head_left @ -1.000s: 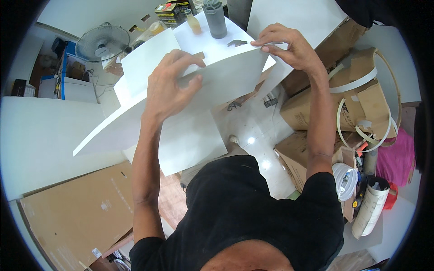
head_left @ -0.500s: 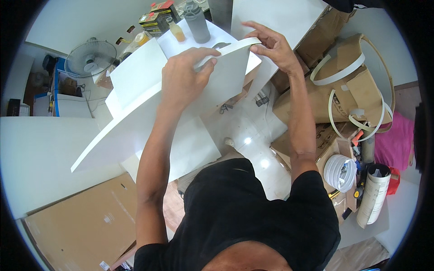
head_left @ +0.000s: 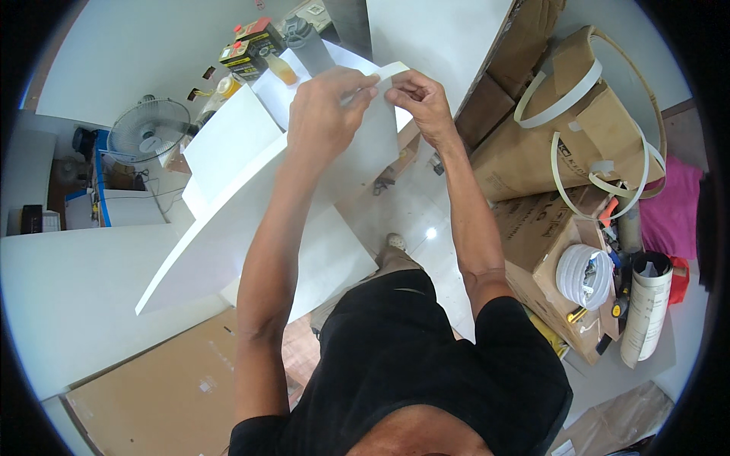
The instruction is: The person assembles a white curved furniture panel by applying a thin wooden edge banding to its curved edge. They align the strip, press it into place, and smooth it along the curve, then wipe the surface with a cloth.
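Left hand (head_left: 327, 114) is closed over the upper edge of a large, flat white panel with a curved outline (head_left: 372, 140): thumb is laid against the near face, fingers are bent over the edge. Right hand (head_left: 422, 102) is curled just beside it, thumb and index tip brought together near the panel's right end, by a narrow white strip (head_left: 392, 70); whether the strip is pinched cannot be told. Panel is tilted up in front of the torso, its lower left tip angled well out past the left forearm.

Behind it, a tall grey lidded bottle (head_left: 308, 47) and a small clear bottle of yellowish liquid (head_left: 280, 68) are stood near each other. At far left, a round wire-caged fan (head_left: 148, 133) is seen. At right, a tall brown cardboard carton (head_left: 513, 163) is draped with curved white strips (head_left: 561, 99).
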`<state>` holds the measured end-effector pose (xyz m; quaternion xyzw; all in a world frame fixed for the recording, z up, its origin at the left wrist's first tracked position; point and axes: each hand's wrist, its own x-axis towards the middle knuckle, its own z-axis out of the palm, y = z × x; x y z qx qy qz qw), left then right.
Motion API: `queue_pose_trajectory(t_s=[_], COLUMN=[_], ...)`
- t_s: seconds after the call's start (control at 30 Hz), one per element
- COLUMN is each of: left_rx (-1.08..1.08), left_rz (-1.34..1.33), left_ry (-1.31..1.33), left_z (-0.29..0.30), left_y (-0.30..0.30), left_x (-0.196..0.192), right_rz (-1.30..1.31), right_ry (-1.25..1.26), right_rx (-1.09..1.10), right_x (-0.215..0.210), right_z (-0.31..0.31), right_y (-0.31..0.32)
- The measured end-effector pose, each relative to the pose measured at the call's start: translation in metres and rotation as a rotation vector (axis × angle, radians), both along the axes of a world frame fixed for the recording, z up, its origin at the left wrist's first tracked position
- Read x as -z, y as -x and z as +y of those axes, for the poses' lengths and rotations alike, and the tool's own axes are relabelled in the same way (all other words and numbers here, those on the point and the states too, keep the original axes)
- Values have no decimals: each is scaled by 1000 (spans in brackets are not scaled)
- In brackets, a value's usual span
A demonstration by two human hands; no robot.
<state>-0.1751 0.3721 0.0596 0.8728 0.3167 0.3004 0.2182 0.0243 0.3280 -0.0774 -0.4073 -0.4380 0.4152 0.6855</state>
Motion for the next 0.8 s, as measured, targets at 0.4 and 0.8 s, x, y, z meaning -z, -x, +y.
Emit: queue_pose_trajectory(t_s=[0.4, 0.8], left_rx=[-30, -9], left_rz=[-96, -93], left_ry=[35, 14], left_z=[-2, -2], left_y=[-1, -3], left_x=[6, 6], right_rz=[212, 191], right_ry=[-86, -171], right_rx=[516, 567], right_x=[-1, -6], right_z=[-6, -10], right_y=[74, 77])
